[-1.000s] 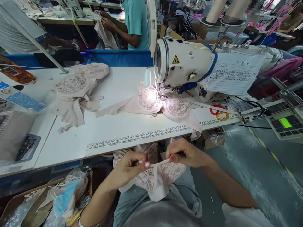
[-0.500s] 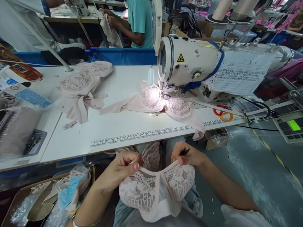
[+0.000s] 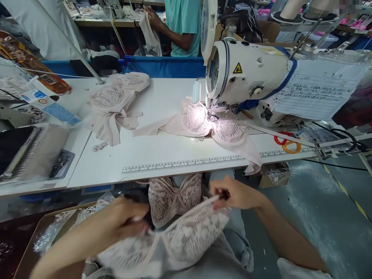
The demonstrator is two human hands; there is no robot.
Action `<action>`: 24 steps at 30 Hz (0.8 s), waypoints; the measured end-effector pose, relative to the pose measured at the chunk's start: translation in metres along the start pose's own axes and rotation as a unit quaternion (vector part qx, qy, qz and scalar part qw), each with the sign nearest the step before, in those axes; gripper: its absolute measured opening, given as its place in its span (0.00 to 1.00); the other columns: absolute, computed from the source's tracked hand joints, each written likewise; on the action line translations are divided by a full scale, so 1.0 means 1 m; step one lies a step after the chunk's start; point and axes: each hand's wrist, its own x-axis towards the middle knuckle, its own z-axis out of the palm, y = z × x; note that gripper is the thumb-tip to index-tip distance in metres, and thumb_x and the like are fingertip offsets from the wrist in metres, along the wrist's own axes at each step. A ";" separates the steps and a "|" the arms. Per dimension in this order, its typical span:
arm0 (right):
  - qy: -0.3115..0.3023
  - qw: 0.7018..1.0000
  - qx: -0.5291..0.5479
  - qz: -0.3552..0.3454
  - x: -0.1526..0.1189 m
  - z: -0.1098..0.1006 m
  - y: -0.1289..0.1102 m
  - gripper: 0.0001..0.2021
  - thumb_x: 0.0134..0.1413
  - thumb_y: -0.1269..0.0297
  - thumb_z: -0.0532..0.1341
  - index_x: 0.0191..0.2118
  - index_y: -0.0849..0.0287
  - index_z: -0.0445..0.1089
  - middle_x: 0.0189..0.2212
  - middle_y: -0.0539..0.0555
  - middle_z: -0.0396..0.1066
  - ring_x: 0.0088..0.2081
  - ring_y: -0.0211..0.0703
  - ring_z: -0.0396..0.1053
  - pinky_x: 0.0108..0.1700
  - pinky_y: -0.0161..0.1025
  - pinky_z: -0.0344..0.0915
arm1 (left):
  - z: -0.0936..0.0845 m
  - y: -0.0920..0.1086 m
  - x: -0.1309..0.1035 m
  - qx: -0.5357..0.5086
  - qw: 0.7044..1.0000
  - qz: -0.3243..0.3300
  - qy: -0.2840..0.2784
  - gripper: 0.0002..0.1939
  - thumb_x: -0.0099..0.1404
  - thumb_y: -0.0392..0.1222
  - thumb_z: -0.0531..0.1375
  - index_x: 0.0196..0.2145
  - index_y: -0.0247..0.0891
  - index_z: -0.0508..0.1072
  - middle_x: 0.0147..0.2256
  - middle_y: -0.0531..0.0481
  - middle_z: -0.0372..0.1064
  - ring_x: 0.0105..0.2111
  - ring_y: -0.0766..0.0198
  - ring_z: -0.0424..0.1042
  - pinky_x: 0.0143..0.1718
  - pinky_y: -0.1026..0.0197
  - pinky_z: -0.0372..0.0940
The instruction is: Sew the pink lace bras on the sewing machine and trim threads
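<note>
A pale pink lace bra (image 3: 186,236) is stretched across my lap between my two hands, its upper edge slanting up to the right. My left hand (image 3: 128,219), blurred by motion, has its fingers closed at the bra's left part. Higher up, my right hand (image 3: 236,193) pinches the right end of the edge; something small and dark shows in its fingers, too hidden to name. Behind the held piece, a darker pink lace bra (image 3: 174,197) rests below the table edge. Another pale bra (image 3: 229,131) lies under the needle of the lit sewing machine (image 3: 241,71).
More pale bras (image 3: 112,99) lie on the white table (image 3: 162,155), left of the machine. Red and orange-handled scissors (image 3: 291,145) lie to the right. A box (image 3: 31,240) of plastic wrapping stands low left. Across the blue divider, a person in a teal shirt (image 3: 186,29) handles cloth.
My left hand has moved left and down, pulling the bra lower and at a slant. My right hand keeps its grip. More of the darker bra behind shows, and the view has shifted left.
</note>
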 end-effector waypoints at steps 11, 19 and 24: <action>0.315 0.805 -0.503 -0.008 0.009 0.028 0.046 0.09 0.67 0.72 0.55 0.36 0.61 0.70 0.25 0.52 0.72 0.26 0.40 0.69 0.28 0.36 0.57 | 0.048 -0.033 0.072 0.092 0.986 -0.019 -0.141 0.17 0.66 0.36 0.61 0.53 0.41 0.71 0.50 0.43 0.73 0.50 0.49 0.72 0.50 0.51 0.66; 0.387 0.790 -0.474 0.043 0.021 -0.086 0.037 0.10 0.62 0.73 0.54 0.42 0.58 0.72 0.35 0.54 0.74 0.37 0.44 0.72 0.36 0.36 0.65 | 0.009 0.012 0.212 0.131 0.963 0.234 -0.035 0.11 0.74 0.34 0.50 0.44 0.36 0.73 0.44 0.42 0.72 0.47 0.54 0.68 0.48 0.52 0.66; 0.326 0.740 -0.534 0.248 0.054 -0.162 0.056 0.14 0.57 0.63 0.63 0.48 0.60 0.75 0.45 0.62 0.75 0.47 0.57 0.71 0.45 0.44 0.67 | 0.016 0.010 0.292 0.389 0.889 0.235 -0.051 0.14 0.61 0.21 0.49 0.39 0.31 0.70 0.39 0.41 0.68 0.37 0.56 0.66 0.39 0.54 0.66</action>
